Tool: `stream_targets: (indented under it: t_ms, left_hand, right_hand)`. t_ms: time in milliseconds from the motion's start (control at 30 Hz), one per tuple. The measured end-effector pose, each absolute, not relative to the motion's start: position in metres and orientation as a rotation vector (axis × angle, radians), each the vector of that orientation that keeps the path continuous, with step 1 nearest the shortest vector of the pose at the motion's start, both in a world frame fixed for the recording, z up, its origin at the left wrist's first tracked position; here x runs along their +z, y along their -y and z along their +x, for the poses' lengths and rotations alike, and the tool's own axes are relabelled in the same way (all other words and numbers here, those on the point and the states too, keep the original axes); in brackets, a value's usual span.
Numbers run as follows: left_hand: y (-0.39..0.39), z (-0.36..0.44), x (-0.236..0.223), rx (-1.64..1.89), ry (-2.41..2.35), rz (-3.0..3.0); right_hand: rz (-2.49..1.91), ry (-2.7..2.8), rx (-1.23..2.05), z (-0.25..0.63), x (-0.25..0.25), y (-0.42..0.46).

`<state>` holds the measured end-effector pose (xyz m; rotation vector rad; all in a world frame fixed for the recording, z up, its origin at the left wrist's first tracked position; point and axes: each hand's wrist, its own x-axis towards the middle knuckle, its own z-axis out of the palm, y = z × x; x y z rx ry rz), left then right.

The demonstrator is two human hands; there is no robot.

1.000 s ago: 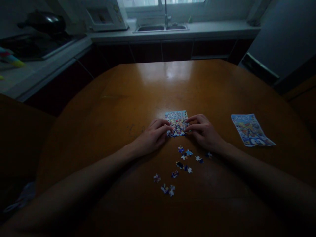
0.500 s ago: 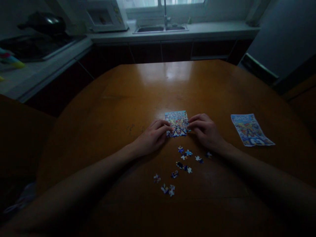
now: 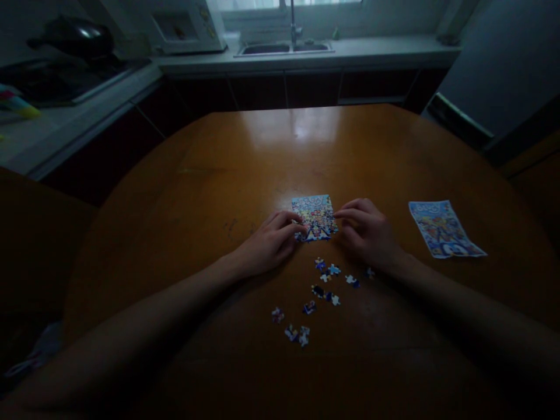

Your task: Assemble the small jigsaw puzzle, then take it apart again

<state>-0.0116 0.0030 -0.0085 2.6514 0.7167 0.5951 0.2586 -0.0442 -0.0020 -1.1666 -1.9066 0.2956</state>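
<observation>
A small, partly assembled colourful jigsaw puzzle lies on the brown wooden table. My left hand rests against the puzzle's left edge, fingers curled with the tips pressed on it. My right hand sits at the puzzle's right edge, fingers stretched toward it and touching it. Several loose puzzle pieces lie scattered on the table just below both hands, and a few more loose pieces lie nearer to me.
A printed picture sheet lies flat on the table to the right. Beyond the table runs a kitchen counter with a sink, a microwave and a dark pan on a stove.
My right hand has shifted slightly to the right and up along the puzzle's right edge. My left hand and the loose pieces stay where they were.
</observation>
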Motion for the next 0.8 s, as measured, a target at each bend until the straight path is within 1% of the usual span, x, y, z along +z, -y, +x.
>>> stream_targets:
  t_ms: [133, 267, 533, 800]
  left_hand:
    - [-0.002, -0.011, -0.009, 0.609, -0.730, 2.624]
    - [-0.001, -0.010, -0.009, 0.603, -0.739, 2.621]
    - [-0.001, -0.010, -0.010, 0.605, -0.750, 2.626]
    - [-0.001, -0.009, -0.005, 0.598, -0.744, 2.603]
  right_hand:
    - [-0.890, 2.330, 0.137, 0.243, 0.025, 0.081]
    - [-0.565, 2.633, 0.202, 0.224, 0.034, 0.114]
    - [-0.545, 2.808, 0.336, 0.213, 0.019, 0.122]
    - [-0.469, 2.806, 0.302, 0.210, 0.014, 0.115]
